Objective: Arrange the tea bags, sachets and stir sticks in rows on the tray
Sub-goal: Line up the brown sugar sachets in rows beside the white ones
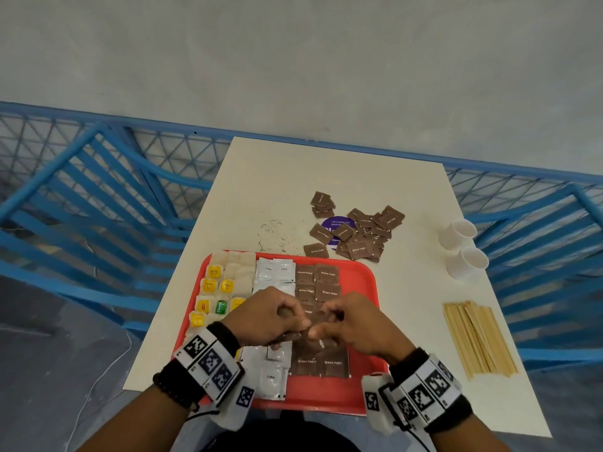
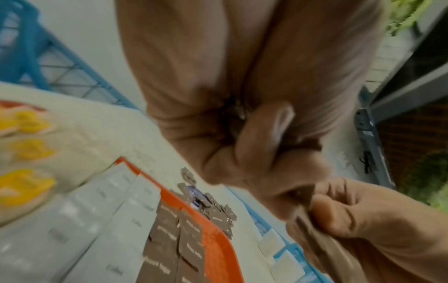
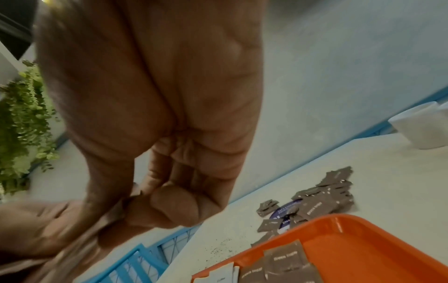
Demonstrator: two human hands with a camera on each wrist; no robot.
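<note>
Fingers [image 1: 295,316] of the left hand [image 1: 266,316]: curled, thumb and fingertips pinched on a small stack of brown sugar sachets [image 1: 293,336]. Fingers [image 1: 329,313] of the right hand [image 1: 350,324]: curled likewise, pinched on the same stack from the other side. The two hands meet over the middle of the tray; both wrist views show the brown paper caught between thumb and fingers, though blurred.

Tray [image 1: 362,282]: red, on the near part of the tabletop [image 1: 277,177], holding rows as follows.
- Left: tea bags [image 1: 215,285], pale pouches with yellow tags and one green tag.
- Centre: white coffee sachets [image 1: 275,272], in a column running from the far rim to the near rim, partly hidden by the left hand.
- Right of centre: brown sugar sachets laid in pairs [image 1: 318,282], with further pairs nearer the person [image 1: 321,362]. The rightmost strip of the tray is bare.

Loose pile of brown sugar sachets [image 1: 359,233]: on the tabletop beyond the tray's far rim, lying over a round purple sticker [image 1: 328,225].

Stir sticks [image 1: 478,339]: wooden, a loose bundle on the tabletop to the right of the tray, well apart from it.

Two white paper cups [image 1: 461,247]: on their sides near the right edge, beyond the sticks.

Dark specks [image 1: 274,233]: scattered on the tabletop beyond the tray.

Blue railing [image 1: 98,203]: behind and beside the tabletop.
</note>
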